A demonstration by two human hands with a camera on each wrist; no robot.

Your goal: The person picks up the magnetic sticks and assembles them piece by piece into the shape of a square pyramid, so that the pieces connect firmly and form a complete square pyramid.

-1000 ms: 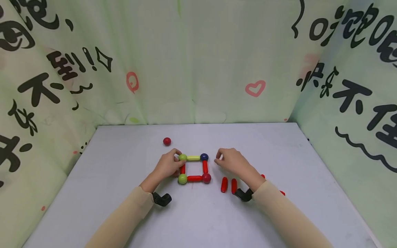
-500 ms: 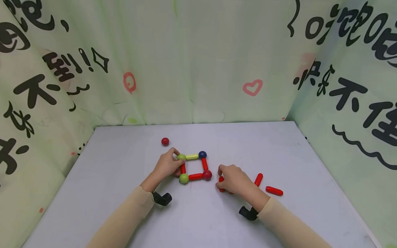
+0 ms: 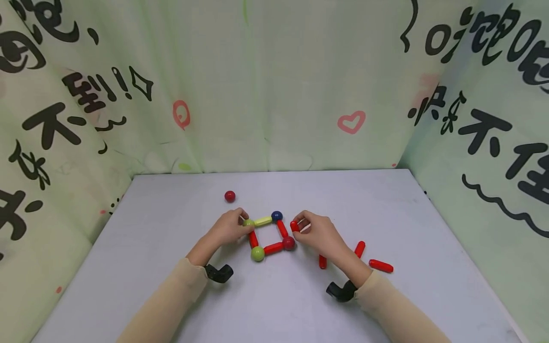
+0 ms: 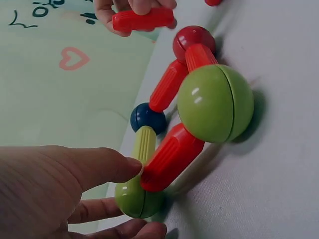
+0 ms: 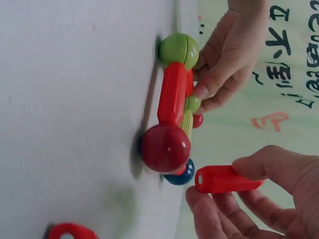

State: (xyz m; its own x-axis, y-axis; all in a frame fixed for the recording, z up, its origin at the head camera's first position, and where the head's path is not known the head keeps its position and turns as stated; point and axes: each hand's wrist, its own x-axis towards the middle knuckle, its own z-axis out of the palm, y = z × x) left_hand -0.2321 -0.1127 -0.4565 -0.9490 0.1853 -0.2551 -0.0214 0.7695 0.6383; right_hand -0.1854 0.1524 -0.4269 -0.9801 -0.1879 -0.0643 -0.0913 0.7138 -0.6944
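Note:
A square of magnetic rods and balls lies on the table, tilted slightly in the head view. Its corners are a far green ball (image 3: 248, 223), a near green ball (image 3: 258, 253), a dark red ball (image 3: 289, 243) and a blue ball (image 3: 276, 216). One side is a yellow rod (image 4: 145, 144); the other sides are red rods. With thumb and fingers, my left hand (image 3: 227, 226) grips the far green ball. My right hand (image 3: 320, 233) pinches a loose red magnetic rod (image 5: 224, 179) just right of the square, close to the blue and dark red balls.
A single red ball (image 3: 229, 196) lies behind the square. Right of it, partly below my right forearm, are a red rod (image 3: 322, 261), another rod (image 3: 360, 248) and a third rod (image 3: 381, 266). Printed curtains (image 3: 266, 85) stand around the table.
My right hand reached down to the loose rods, took one red rod and lifted it back beside the square. The square has turned a little, its near side swinging right, while my left hand keeps its grip.

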